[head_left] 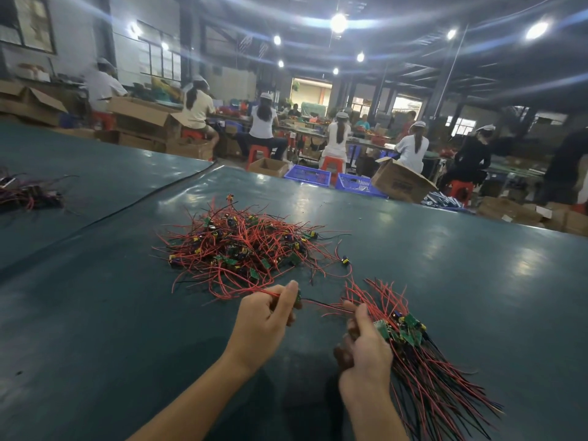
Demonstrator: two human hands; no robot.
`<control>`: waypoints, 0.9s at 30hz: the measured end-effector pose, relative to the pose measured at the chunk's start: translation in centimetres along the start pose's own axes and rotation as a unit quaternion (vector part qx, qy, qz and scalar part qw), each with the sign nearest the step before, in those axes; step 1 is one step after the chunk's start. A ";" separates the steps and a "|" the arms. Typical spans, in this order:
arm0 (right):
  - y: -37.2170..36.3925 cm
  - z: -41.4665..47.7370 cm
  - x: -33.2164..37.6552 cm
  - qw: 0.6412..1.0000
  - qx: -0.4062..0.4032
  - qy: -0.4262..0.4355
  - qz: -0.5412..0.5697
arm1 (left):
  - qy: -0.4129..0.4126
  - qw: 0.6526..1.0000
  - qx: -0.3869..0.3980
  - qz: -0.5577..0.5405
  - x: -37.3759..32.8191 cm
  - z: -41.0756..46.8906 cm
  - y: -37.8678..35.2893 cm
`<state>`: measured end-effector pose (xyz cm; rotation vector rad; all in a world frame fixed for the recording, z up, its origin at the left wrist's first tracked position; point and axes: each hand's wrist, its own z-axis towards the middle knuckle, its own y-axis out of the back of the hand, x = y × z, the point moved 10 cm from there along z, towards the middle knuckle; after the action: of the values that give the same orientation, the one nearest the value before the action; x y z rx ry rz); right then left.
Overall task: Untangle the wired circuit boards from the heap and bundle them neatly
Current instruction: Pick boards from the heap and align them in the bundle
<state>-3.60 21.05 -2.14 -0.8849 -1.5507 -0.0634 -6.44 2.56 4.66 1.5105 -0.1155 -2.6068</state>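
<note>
Dark teal glossy tabletop (445,249), seen from the head camera. A tangled heap of small green circuit boards with red and black wires (241,246) lies mid-tabletop, just beyond both hands, with loose wire ends straggling out on every side. The left hand (270,316) is at the heap's near edge, fingers curled, pinching a single small green circuit board (298,299). That board's red wires run back toward the heap, and a thin black-and-red lead (324,303) stretches from it rightward to the right hand (366,348). The right hand is closed round a gathered bundle of green circuit boards (409,327), thumb raised. The boards cluster just right of its fingers. Their wires fan upward past the fist and spray long toward the lower right, lying on the tabletop. The hands are near each other but apart. Cannot tell whether the bundle is tied. Far left, well apart from the heap, sits a darker clump of wires (28,192). Beyond the far edge are blue plastic crates (307,175), open brown cardboard boxes (401,183), and people seated on red plastic stools (259,151) with backs turned.
</note>
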 end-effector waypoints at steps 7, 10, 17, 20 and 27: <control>0.7 0.9 1.3 0.998 0.002 0.058 0.031 | 0.016 0.999 0.023 -0.027 0.5 0.0 -0.6; -0.4 -0.3 1.4 0.993 0.035 0.097 -0.064 | 0.024 0.999 0.022 -0.037 0.6 -0.1 -0.7; -1.9 -1.4 0.2 0.989 0.056 0.089 -0.100 | -0.018 0.996 0.081 0.042 -0.2 -0.7 -2.3; -0.1 -0.3 0.7 0.997 -0.003 0.062 -0.047 | -0.026 0.995 0.077 0.054 -0.2 -0.6 -2.1; 1.7 1.1 2.3 0.995 -0.013 0.068 0.070 | -0.037 0.999 0.032 0.015 -0.8 -0.3 -0.9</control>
<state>-3.40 23.88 -1.15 -0.9881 -1.3616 -0.0417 -5.84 3.61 5.03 1.4201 -0.2297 -2.6596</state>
